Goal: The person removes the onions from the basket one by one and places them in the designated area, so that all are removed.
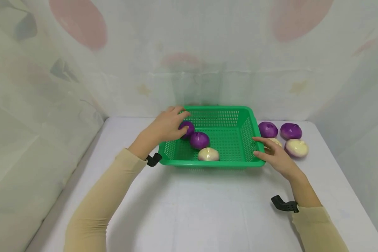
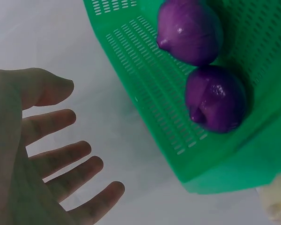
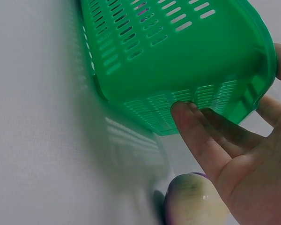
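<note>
A green plastic basket (image 1: 230,163) holds three purple-and-cream turnips: one purple turnip (image 1: 187,130) by the left wall, another purple one (image 1: 200,140) beside it, and a turnip with its cream side up (image 1: 208,154) at the front. Over the basket's left end is my left hand (image 1: 169,124). The left wrist view has its fingers (image 2: 61,164) spread and apart from the basket's side (image 2: 145,105), with nothing in them. At the other end, my right hand (image 1: 275,155) grips the right rim, several fingers (image 3: 201,136) lying against the outer wall (image 3: 168,70).
Several more turnips lie right of the basket: two with purple sides up (image 1: 268,130), (image 1: 291,131), a cream-sided one (image 1: 296,148) and one partly behind my right hand. A white cloth (image 1: 208,210) covers the table. Patterned curtains (image 1: 204,84) hang behind and beside it.
</note>
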`<control>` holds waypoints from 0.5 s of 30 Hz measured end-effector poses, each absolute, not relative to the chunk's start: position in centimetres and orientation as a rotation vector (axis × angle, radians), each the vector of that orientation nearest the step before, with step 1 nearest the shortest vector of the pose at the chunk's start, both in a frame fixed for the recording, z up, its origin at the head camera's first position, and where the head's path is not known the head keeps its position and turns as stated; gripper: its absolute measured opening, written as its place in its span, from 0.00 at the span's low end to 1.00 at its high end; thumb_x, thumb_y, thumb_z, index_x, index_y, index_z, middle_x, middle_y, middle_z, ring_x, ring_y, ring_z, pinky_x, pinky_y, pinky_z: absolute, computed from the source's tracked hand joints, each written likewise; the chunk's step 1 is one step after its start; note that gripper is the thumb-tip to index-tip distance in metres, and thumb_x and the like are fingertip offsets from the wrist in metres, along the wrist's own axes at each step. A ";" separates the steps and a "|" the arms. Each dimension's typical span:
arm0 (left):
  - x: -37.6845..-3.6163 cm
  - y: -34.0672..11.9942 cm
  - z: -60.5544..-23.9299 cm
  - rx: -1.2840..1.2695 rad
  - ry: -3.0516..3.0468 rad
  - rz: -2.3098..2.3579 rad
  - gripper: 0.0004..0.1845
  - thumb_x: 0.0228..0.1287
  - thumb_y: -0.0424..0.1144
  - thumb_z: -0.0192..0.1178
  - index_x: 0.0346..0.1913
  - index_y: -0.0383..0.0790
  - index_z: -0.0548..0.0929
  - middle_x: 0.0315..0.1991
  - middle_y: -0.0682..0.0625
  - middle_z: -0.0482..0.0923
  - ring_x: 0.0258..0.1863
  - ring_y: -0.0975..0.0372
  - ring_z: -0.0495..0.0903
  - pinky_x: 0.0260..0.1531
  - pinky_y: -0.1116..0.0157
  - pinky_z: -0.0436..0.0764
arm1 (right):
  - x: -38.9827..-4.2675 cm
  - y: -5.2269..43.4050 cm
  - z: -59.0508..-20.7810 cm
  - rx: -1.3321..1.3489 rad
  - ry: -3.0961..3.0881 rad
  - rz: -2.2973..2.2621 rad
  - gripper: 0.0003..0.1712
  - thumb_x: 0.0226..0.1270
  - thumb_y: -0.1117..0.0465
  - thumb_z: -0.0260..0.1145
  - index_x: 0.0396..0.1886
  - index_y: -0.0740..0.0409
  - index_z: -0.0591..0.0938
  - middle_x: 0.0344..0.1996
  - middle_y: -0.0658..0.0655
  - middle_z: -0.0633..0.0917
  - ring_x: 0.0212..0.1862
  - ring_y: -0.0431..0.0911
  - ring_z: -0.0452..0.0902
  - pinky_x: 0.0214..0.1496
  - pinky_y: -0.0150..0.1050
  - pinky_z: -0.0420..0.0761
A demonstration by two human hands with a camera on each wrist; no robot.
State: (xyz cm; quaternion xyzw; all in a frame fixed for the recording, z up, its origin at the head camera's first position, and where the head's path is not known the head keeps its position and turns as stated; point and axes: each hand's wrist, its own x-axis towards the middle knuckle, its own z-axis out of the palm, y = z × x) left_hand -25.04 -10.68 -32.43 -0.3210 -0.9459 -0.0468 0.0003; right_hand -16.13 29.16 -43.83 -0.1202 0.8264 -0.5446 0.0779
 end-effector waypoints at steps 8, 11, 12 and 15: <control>-25.5 -9.1 -33.6 -1.072 -2.984 -0.145 0.25 0.74 0.46 0.53 0.70 0.43 0.74 0.71 0.42 0.66 0.70 0.45 0.65 0.64 0.45 0.70 | -16.0 29.1 -43.9 -0.364 2.464 -1.642 0.34 0.77 0.54 0.63 0.77 0.54 0.64 0.77 0.65 0.59 0.73 0.73 0.56 0.67 0.75 0.58; -25.8 -8.5 -33.9 -1.075 -3.010 -0.151 0.26 0.74 0.47 0.54 0.71 0.44 0.73 0.72 0.42 0.65 0.71 0.46 0.64 0.63 0.45 0.71 | -16.0 29.0 -43.8 -0.366 2.465 -1.646 0.34 0.77 0.55 0.63 0.77 0.55 0.65 0.76 0.65 0.60 0.73 0.73 0.57 0.67 0.74 0.58; -25.8 -8.3 -34.0 -1.076 -3.021 -0.150 0.27 0.74 0.48 0.54 0.72 0.44 0.72 0.72 0.42 0.64 0.71 0.45 0.63 0.63 0.44 0.71 | -16.0 29.0 -43.8 -0.368 2.468 -1.646 0.34 0.77 0.55 0.63 0.77 0.55 0.65 0.76 0.65 0.60 0.73 0.73 0.57 0.67 0.74 0.58; -26.1 -7.6 -34.4 -1.083 -3.060 -0.141 0.28 0.74 0.49 0.55 0.73 0.44 0.71 0.73 0.42 0.63 0.72 0.45 0.62 0.63 0.44 0.71 | -15.9 29.0 -43.7 -0.368 2.471 -1.645 0.34 0.77 0.55 0.63 0.77 0.55 0.65 0.76 0.65 0.60 0.72 0.73 0.57 0.67 0.74 0.59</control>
